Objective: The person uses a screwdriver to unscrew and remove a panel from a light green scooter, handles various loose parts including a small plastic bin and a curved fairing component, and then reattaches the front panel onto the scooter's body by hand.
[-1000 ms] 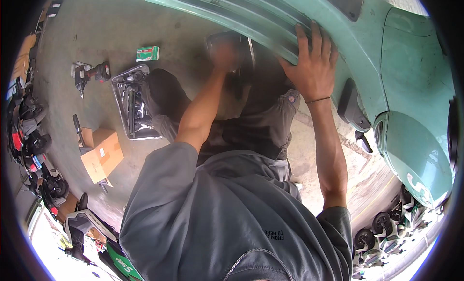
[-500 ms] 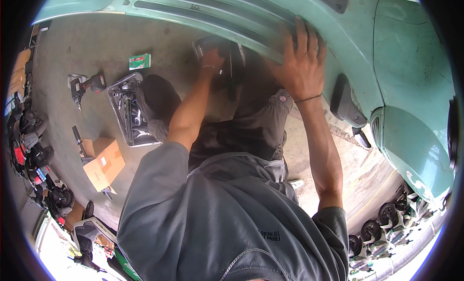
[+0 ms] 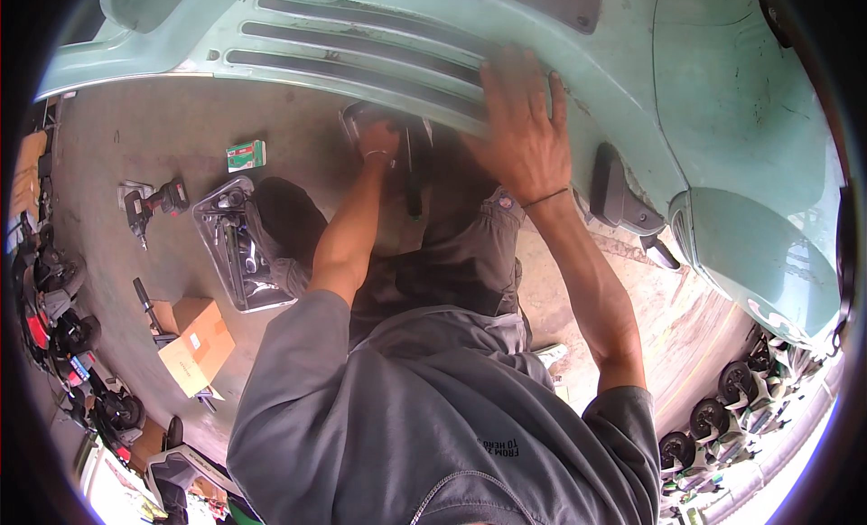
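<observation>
Head view: right hand (image 3: 519, 132) spread wide steadies green panel (image 3: 379, 46); left hand (image 3: 379, 141), at nine o'clock, grips dark tool (image 3: 414, 168) beneath.

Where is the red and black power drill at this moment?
In the head view the power drill lies on the concrete floor at the person's far left, beside the open tool case.

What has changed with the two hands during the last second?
The right hand slid a little left along the ribbed green scooter panel and still presses flat on it. The left hand stayed under the panel's edge, on a dark part. The tool tray, drill and cardboard box did not move.
</observation>
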Tool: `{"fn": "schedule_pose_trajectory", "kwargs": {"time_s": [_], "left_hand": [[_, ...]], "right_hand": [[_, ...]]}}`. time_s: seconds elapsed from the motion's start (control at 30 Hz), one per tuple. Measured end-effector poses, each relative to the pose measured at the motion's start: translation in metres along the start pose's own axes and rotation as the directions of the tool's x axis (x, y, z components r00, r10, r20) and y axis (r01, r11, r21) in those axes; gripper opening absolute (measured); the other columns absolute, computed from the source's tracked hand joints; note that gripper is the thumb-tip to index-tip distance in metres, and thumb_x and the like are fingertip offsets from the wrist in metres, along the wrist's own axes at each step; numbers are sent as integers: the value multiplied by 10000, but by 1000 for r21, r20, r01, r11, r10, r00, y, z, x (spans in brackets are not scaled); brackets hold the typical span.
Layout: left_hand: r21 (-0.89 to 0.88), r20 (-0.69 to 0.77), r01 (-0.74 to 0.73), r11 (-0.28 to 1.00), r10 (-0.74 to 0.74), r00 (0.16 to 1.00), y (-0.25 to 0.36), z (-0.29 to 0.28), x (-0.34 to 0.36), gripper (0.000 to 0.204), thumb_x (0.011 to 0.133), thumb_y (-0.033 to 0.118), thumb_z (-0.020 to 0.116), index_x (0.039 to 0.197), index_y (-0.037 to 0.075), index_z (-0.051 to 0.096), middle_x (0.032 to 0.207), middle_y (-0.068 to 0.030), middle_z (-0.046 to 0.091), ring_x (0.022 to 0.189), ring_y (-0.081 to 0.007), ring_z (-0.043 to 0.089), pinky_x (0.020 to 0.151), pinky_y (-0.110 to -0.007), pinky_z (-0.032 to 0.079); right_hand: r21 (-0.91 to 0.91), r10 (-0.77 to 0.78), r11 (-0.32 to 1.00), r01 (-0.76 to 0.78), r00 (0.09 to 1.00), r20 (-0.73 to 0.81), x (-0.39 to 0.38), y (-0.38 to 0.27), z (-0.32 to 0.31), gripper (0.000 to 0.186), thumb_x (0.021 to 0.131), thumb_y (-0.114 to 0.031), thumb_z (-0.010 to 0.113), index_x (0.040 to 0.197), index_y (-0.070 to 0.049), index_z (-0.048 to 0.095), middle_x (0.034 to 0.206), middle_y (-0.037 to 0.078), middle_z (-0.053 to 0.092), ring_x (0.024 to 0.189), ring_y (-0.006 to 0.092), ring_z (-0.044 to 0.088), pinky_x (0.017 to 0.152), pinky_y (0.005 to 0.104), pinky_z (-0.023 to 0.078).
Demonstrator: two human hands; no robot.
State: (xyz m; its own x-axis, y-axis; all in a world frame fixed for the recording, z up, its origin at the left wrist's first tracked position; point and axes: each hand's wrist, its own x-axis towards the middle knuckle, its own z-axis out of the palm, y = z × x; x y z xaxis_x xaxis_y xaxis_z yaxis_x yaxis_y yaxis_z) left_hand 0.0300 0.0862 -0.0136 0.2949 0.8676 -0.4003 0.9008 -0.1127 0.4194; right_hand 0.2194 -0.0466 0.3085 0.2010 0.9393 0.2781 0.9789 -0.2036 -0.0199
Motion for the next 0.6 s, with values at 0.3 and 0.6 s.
{"fn": "schedule_pose_trajectory", "kwargs": {"time_s": [0.3, 0.6], "left_hand": [[-50, -68, -124, 991, 120, 990, -2, 7, -4, 275, 785, 244, 703, 1014, 94, 715, 1025, -174, 685, 992, -384, 642, 868, -468, 525], [-83, -147, -67, 994, 55, 988, -8, 4, -9, 395, 844, 274, 640, 1150, 24, 638, 1203, -234, 622, 1115, -392, 598, 952, -453, 486]], "right_hand": [[3, 12, 1000, -12, 999, 33, -2, 1, 1, 792, 727, -452, 765, 1397, -128, 494, 1537, 112, 350, 1454, 291, 271, 1155, 559, 273], [-3, 10, 1000, -10, 1000, 10, -4, 1, 1, 924, 716, -490, 772, 1494, -177, 382, 1603, 57, 246, 1498, 276, 159, 1188, 557, 203]]}}
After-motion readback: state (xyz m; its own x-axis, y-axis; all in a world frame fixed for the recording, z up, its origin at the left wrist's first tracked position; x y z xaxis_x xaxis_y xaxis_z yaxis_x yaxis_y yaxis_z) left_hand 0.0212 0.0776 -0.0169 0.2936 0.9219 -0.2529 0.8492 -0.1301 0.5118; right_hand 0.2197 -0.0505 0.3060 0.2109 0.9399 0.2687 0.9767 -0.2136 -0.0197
